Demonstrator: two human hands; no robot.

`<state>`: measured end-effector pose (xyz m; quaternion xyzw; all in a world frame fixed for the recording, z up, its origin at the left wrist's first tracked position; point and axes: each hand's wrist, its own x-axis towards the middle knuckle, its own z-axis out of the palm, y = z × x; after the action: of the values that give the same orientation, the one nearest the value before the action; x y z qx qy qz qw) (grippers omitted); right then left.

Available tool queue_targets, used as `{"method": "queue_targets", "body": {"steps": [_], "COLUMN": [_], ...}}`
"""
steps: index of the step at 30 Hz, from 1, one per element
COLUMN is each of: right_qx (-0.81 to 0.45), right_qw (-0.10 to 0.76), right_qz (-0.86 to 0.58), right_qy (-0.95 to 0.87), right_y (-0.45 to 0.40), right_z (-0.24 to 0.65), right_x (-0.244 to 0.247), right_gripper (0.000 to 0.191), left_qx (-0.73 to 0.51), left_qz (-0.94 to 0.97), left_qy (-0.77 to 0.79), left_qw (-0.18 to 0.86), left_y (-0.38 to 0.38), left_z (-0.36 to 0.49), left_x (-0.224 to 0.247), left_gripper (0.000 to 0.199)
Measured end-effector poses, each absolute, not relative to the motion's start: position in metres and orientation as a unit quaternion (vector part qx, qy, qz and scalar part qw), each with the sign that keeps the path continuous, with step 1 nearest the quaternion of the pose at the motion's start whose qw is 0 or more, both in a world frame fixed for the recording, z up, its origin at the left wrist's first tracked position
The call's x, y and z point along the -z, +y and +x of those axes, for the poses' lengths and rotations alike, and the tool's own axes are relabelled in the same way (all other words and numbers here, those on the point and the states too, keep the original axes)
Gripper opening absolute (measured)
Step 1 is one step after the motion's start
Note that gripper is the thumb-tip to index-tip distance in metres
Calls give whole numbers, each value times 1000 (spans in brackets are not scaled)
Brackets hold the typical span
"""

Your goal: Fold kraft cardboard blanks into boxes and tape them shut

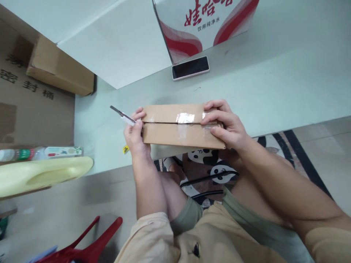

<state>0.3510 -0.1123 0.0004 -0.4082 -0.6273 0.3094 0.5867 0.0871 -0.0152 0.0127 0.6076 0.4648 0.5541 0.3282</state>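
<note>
A small brown cardboard box (164, 133) is held up at the near edge of the table, its seam facing me. Shiny clear tape (185, 117) lies across the middle of the seam, and a dark gap runs along it. My left hand (135, 135) is closed at the box's left end and also grips a utility knife (126, 118). The knife's white handle sits between the fingers, with its grey blade pointing away up and left. My right hand (229, 124) wraps the right end, fingers over the top and thumb on the near face.
Behind the box lies a phone (191, 68) in front of a white-and-red carton (205, 29). At left are a brown box (61, 67), a plastic bottle (20, 154) and a pale yellow object (46, 174). A small yellow piece (125, 149) lies near my left wrist.
</note>
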Motion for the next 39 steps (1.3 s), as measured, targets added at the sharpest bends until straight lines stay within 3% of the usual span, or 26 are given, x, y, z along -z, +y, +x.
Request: {"method": "queue_targets", "body": {"steps": [5,11,15,20,24,27,32,35,39], "right_qx": [-316,-312,-301,-287,-223,-183,-153,-150,-172], "right_qw": [597,607,611,580,579,516,305,282,294], "right_qz": [-410,-404,-393,-418,-463,-505,-463,-457,-445], "right_qy": [-613,-610,-618,-638,-633,-667,-818,-830,-828], "right_y": [-111,-110,-111,-107,-104,-115,-146,-150,-145], "right_z": [349,347,347,350,351,340,305,295,295], "right_x": [-1,0,1,4,-24,-67,-105,-97,-85], "right_gripper": [16,17,18,24,26,24,30,33,20], "left_qx": [-614,-613,-514,-385,-391,-392,-375,-375,-385], "left_qz": [582,639,720,795,792,791,777,765,755], "left_qy": [441,330,335,411,427,427,441,448,443], "left_qw": [300,328,325,224,194,195,246,271,291], "left_y": [-37,-64,-70,-72,-73,-75,-77,-77,-76], "left_z": [91,111,121,127,131,131,124,121,122], "left_x": [-52,-74,-66,-59,-58,-57,-58,-59,-61], "left_gripper": [19,45,44,47,49,46,45,46,48]}}
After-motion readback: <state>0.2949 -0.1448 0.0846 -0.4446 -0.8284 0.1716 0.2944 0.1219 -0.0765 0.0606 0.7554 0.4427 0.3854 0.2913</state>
